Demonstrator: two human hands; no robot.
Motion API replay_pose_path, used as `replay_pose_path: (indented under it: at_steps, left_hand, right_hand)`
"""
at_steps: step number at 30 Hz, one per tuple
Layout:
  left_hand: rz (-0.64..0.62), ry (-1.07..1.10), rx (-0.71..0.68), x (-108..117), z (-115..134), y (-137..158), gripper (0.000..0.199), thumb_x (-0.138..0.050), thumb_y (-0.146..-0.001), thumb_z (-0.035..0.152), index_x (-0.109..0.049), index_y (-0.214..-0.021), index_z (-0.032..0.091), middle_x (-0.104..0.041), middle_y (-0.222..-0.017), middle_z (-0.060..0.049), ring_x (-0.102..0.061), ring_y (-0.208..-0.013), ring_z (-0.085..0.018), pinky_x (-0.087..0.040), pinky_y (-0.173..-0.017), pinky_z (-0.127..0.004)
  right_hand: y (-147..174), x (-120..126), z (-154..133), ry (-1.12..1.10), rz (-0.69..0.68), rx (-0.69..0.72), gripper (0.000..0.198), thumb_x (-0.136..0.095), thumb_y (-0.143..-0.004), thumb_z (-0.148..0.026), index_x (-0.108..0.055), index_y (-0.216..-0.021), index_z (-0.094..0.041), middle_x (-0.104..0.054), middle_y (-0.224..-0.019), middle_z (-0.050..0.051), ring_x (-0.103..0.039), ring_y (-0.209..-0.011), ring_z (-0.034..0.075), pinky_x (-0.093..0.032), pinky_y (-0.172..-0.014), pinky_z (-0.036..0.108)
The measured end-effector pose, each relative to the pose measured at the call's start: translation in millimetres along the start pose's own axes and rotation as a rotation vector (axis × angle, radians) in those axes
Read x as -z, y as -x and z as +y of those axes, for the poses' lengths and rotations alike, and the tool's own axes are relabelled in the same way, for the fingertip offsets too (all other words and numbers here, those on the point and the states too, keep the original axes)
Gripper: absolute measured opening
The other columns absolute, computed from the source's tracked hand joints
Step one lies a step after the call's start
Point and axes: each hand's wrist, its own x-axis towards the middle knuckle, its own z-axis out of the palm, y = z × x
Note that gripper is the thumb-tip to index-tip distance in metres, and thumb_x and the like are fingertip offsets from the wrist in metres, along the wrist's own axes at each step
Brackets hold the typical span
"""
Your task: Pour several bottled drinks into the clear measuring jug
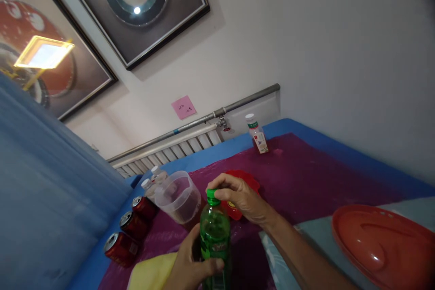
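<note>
On the purple table cover [306, 176] we keep the green soda bottle [215, 235] upright. Our left hand [190, 265] wraps its body, fingers closed firmly. Our right hand [243, 199] pinches the green cap [212, 196] with curled fingertips; turn squarely, without tilting toward the plastic measuring jug [178, 197].

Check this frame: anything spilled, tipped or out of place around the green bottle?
Nothing stands out. The green bottle is upright, left hand on its body, right hand on the cap. The three red cans and clear cup stand upright; no spill shows.
</note>
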Motion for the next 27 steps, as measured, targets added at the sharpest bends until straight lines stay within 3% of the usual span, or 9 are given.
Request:
replay_pose_path:
  at_steps: [10,15,17,22,27]
  left_hand:
    - [0.071,0.146,-0.011,-9,-8,1,0.062,-0.086,-0.054,0.031,-0.067,-0.112,0.020,-0.070,-0.094,-0.003,-0.060,-0.087,-0.020,-0.046,-0.077,-0.030]
    - [0.138,0.159,-0.030,-3,-4,20,0.068,-0.086,-0.052,0.032,-0.065,-0.116,0.020,-0.071,-0.100,-0.006,-0.061,-0.093,-0.024,-0.047,-0.081,-0.033]
    - [0.245,0.167,-0.053,8,-4,31,0.068,-0.087,-0.050,0.034,-0.066,-0.113,0.018,-0.071,-0.098,-0.007,-0.063,-0.092,-0.026,-0.049,-0.080,-0.035]
    - [0.673,0.099,-0.085,59,4,52,0.066,-0.087,-0.043,0.031,-0.065,-0.104,0.017,-0.073,-0.097,-0.008,-0.067,-0.093,-0.031,-0.053,-0.081,-0.040]
    - [0.956,-0.055,-0.110,117,-2,36,0.057,-0.081,-0.057,0.038,-0.062,-0.108,0.020,-0.072,-0.102,-0.007,-0.067,-0.096,-0.029,-0.055,-0.077,-0.037]
  right_hand:
    - [0,0,7,-0.014,-0.034,0.071,0.019,-0.070,-0.079,-0.035,-0.072,-0.092,-0.022,-0.071,-0.093,0.003,-0.063,-0.087,0.016,-0.046,-0.079,0.029]
    - [-4,4,6,-0.123,0.055,0.071,0.029,-0.073,-0.075,-0.039,-0.071,-0.098,-0.023,-0.070,-0.103,0.006,-0.064,-0.092,0.019,-0.048,-0.070,0.029]
    - [-6,8,6,-0.127,0.101,0.066,0.029,-0.075,-0.073,-0.040,-0.071,-0.096,-0.022,-0.070,-0.101,0.007,-0.064,-0.090,0.020,-0.048,-0.069,0.030]
    - [-8,13,6,-0.103,0.176,0.038,0.029,-0.076,-0.071,-0.041,-0.070,-0.091,-0.021,-0.070,-0.098,0.007,-0.065,-0.084,0.019,-0.048,-0.068,0.031]
    - [-8,12,5,-0.063,0.212,0.020,0.030,-0.078,-0.068,-0.040,-0.069,-0.089,-0.020,-0.070,-0.096,0.008,-0.064,-0.082,0.019,-0.047,-0.066,0.030]
